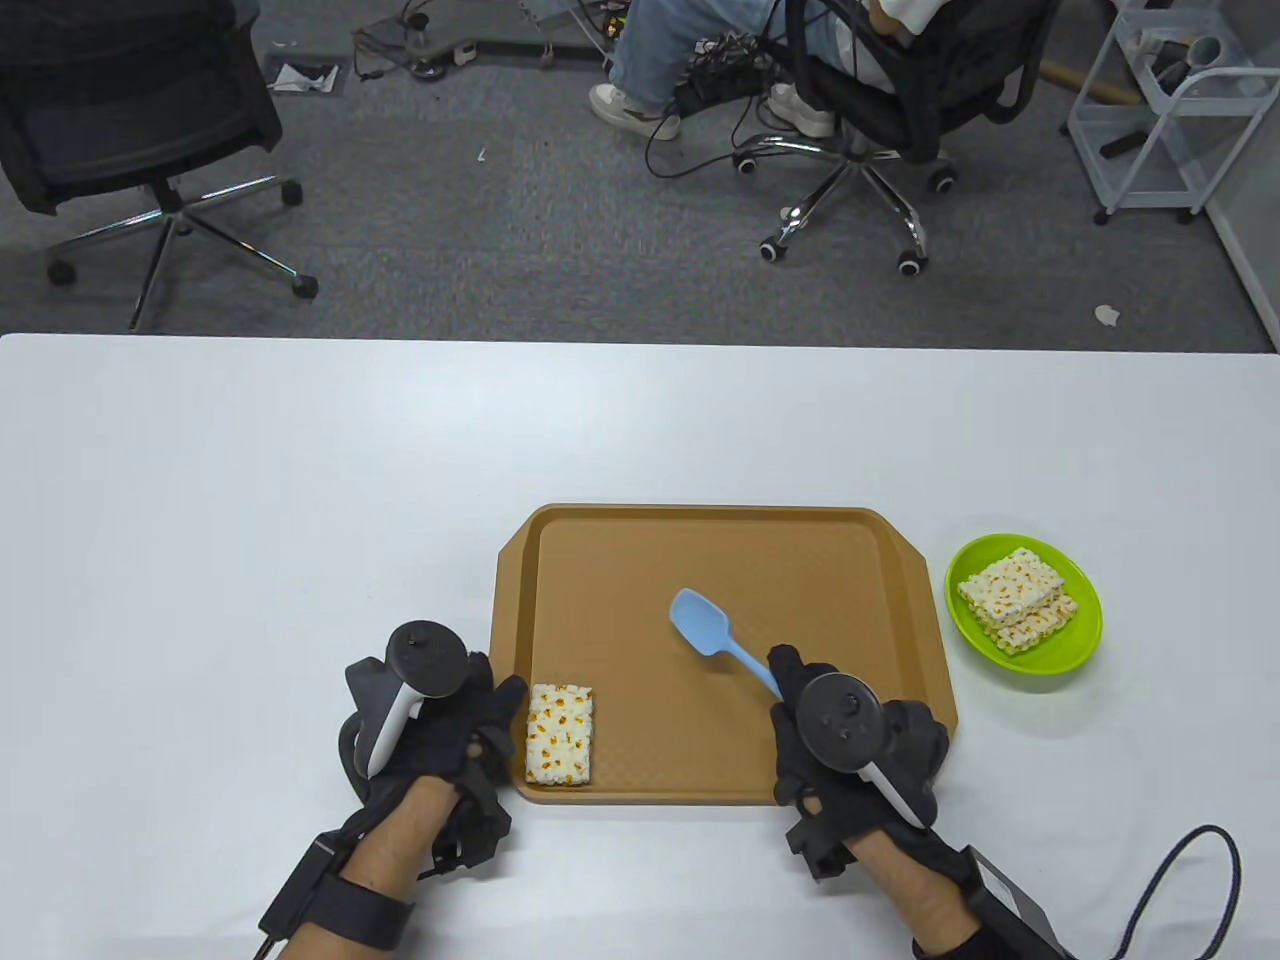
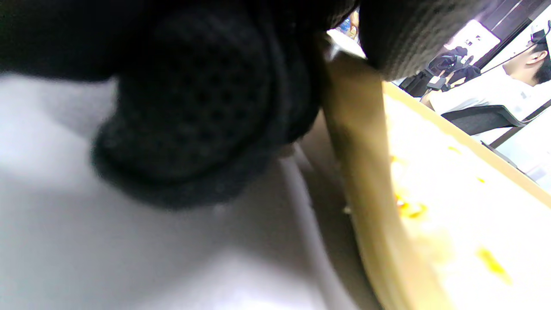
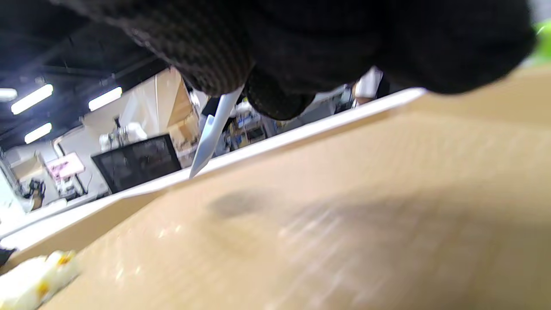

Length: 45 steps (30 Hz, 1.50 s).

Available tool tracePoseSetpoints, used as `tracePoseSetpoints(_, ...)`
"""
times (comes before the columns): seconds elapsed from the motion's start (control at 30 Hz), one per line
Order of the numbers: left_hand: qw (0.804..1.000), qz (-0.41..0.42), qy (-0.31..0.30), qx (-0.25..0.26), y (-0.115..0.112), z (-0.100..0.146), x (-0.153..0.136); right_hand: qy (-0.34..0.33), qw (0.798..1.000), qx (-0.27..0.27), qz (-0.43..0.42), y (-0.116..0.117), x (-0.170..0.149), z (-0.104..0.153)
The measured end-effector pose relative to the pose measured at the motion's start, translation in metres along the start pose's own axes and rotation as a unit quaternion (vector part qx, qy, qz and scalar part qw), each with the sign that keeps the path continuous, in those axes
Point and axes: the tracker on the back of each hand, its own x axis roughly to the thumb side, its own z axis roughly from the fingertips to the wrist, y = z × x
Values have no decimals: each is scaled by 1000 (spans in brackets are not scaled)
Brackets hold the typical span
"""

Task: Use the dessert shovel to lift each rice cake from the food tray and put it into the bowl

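Observation:
A brown food tray lies on the white table. One rice cake, white with yellow specks, sits in its near left corner; the right wrist view shows it blurred. My right hand grips the handle of the light blue dessert shovel, whose blade rests over the tray's middle and points away to the left; it appears edge-on under the glove. My left hand is at the tray's left rim, with glove parts on both sides of it. A green bowl holds two stacked rice cakes.
The bowl stands just right of the tray, near its far right corner. Bare white table stretches left and behind the tray. Beyond the table's far edge are office chairs and a seated person's legs.

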Motion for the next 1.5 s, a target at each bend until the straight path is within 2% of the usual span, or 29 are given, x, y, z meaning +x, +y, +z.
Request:
tracePoseSetpoints(0.13, 1000, 1, 0, 0, 0, 0, 0, -40, 999, 25, 22, 12, 18, -6)
tracePoseSetpoints(0.33, 1000, 3, -1, -2, 0, 0, 0, -104, 992, 52, 41, 26, 32, 0)
tracePoseSetpoints(0.47, 1000, 3, -1, -2, 0, 0, 0, -153, 985, 54, 53, 25, 36, 3)
tracePoseSetpoints(0.57, 1000, 3, -1, -2, 0, 0, 0, -149, 985, 74, 38, 23, 31, -1)
tracePoseSetpoints(0.67, 1000, 4, -1, -2, -1, 0, 0, -137, 984, 112, 4, 20, 21, -9)
tracePoseSetpoints(0.77, 1000, 4, -1, -2, -1, 0, 0, -110, 978, 174, -43, 20, 8, -16)
tracePoseSetpoints(0.87, 1000, 5, -2, -3, -1, 0, 0, -72, 961, 246, -100, 27, -5, -21)
tracePoseSetpoints(0.93, 1000, 5, -2, -3, -1, -1, 0, -74, 946, 286, -131, 34, -10, -21)
tracePoseSetpoints(1.07, 1000, 5, -2, -3, -1, -1, -1, -75, 943, 291, -145, 41, -6, -16)
tracePoseSetpoints(1.5, 1000, 3, -2, -3, 0, -1, 0, -74, 952, 255, -152, 58, 27, 3)
